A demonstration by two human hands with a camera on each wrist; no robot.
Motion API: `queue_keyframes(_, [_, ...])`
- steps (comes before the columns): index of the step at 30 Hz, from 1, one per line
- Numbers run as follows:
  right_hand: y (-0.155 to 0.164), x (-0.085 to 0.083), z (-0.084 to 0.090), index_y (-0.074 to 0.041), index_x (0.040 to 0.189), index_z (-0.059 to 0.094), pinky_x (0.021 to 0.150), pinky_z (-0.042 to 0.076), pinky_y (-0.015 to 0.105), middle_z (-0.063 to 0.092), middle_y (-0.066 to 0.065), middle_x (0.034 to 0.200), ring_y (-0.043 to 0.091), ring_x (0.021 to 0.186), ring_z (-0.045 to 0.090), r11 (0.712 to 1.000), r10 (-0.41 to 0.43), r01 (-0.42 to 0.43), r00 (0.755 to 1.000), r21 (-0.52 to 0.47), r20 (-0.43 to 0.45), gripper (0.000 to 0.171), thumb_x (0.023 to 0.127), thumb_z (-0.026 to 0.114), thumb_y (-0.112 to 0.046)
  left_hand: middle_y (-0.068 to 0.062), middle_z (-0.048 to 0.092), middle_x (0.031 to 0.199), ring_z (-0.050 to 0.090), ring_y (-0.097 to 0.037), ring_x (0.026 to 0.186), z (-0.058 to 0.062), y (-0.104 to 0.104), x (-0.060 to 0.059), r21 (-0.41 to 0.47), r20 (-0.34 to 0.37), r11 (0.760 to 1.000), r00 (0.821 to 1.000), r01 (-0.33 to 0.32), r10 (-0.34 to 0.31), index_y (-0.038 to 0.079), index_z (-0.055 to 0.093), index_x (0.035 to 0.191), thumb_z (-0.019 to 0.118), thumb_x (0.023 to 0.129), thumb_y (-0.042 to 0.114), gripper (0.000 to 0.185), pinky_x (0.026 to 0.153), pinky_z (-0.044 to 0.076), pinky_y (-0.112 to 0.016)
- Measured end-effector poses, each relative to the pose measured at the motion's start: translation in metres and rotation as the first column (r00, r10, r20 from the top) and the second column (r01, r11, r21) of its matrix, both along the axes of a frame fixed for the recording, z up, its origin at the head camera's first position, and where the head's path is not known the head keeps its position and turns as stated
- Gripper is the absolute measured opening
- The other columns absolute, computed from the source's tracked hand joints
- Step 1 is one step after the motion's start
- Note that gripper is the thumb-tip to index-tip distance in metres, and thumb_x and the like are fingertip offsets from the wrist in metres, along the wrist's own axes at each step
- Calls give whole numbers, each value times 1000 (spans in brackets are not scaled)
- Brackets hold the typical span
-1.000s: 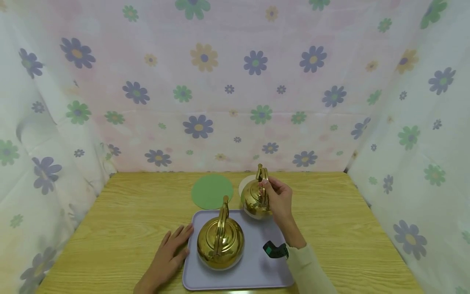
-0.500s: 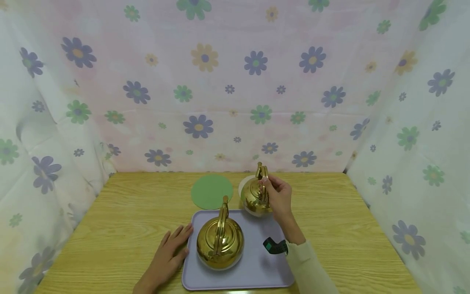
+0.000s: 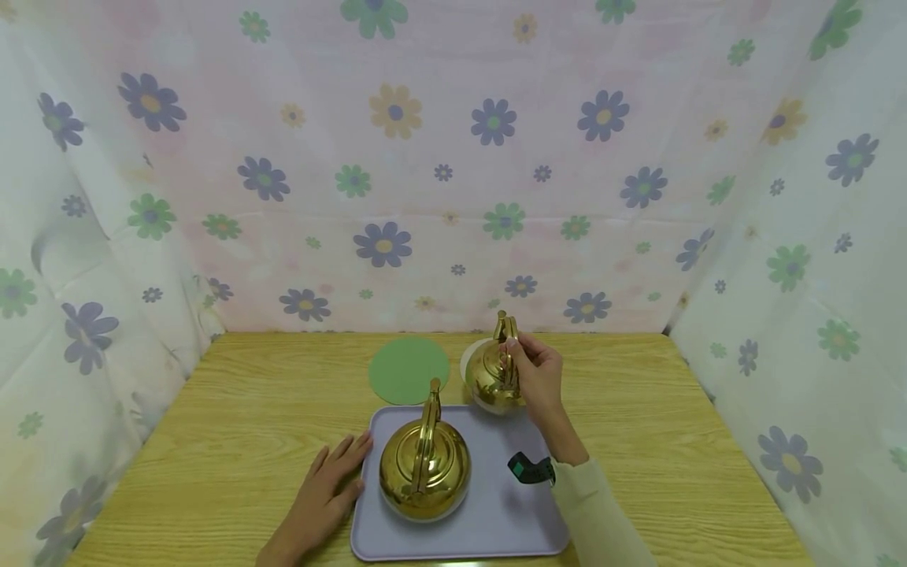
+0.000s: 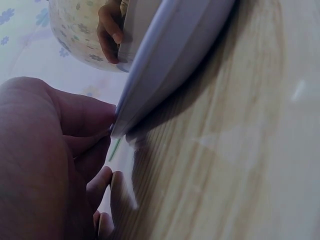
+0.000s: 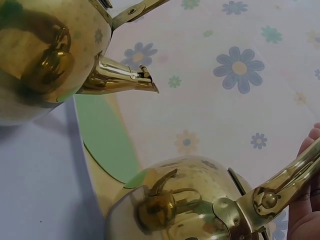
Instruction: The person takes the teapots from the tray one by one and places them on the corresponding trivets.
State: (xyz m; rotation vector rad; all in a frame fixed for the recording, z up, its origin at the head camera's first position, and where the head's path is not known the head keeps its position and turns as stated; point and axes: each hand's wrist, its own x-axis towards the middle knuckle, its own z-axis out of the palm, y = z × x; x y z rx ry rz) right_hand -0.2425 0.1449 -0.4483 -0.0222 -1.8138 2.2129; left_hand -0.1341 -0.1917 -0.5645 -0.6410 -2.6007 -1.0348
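Floral cloth (image 3: 439, 157) hangs on three sides of your wooden surface (image 3: 212, 441), printed with blue, green and yellow flowers. Your right hand (image 3: 538, 374) has its fingers curled round the upright handle of the smaller golden kettle (image 3: 492, 382), which sits at the far edge of the lavender tray (image 3: 496, 512) — over a pale round coaster (image 3: 469, 358) that shows only as a sliver behind it, and whether the kettle rests on it or hangs just above you cannot tell from the head view. In the right wrist view that kettle (image 5: 185, 205) fills the lower frame, its hinged handle running off toward your fingers (image 5: 307, 200) at the right edge. The larger golden kettle (image 3: 425, 468) stands upright on the tray near its left side, handle raised and spout pointing away from you (the right wrist view catches its spout (image 5: 122, 80) from below). A green round mat (image 3: 409, 368) lies flat on the surface just beyond the tray, beside the pale coaster. Your left hand (image 3: 326, 492) lies flat on the surface, fingers straight and relaxed, fingertips touching the tray's left rim — the left wrist view shows them (image 4: 95, 145) against the tray's edge (image 4: 165, 65). A dark wrist band with a green face (image 3: 531, 470) sits on your right wrist above the pale sleeve (image 3: 595, 512).
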Motion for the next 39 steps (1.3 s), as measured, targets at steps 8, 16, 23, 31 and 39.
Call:
queue_keyframes(8, [0,-6,1,18,120,64,66,56,18,73,0,83,10,73,68,1000,-4,4,1000,3,-14,28,101,60,-2,-8,54,151,47,-47,136,0,1,1,-7,-8,1000,1000,-13,13,11,59,144,67,91,13,54,119,-2,-15])
queue_keyframes(16, [1,-10,-1,18,123,63,66,55,18,73,-5,83,10,76,68,1000,8,-7,999,22,-45,33,100,62,-7,-9,54,151,46,-48,136,3,1,2,1,10,1000,1000,-14,14,9,58,144,67,92,11,53,118,-4,-13])
queue_keyframes(23, [2,-16,-6,21,122,61,66,57,19,75,4,88,11,75,70,1000,15,-16,993,-2,-119,38,99,65,-10,-8,54,151,46,-47,136,2,1,0,-14,1,1000,1000,-11,11,9,58,145,67,92,11,54,119,-4,-14])
queue_keyframes(31, [0,-23,-6,21,125,59,68,59,20,74,5,89,11,75,71,999,31,-32,996,-12,-81,36,100,62,-5,-7,56,149,46,-39,137,3,0,0,-16,-38,1000,999,-21,20,10,58,145,68,91,13,55,120,-2,-14])
queue_keyframes(39, [0,-27,-7,17,127,61,66,58,21,73,11,92,12,74,70,999,34,-34,998,-15,-54,33,101,60,-4,-7,57,148,47,-43,135,4,1,0,-16,-29,1000,999,-22,21,10,58,144,69,91,14,55,119,-2,-13])
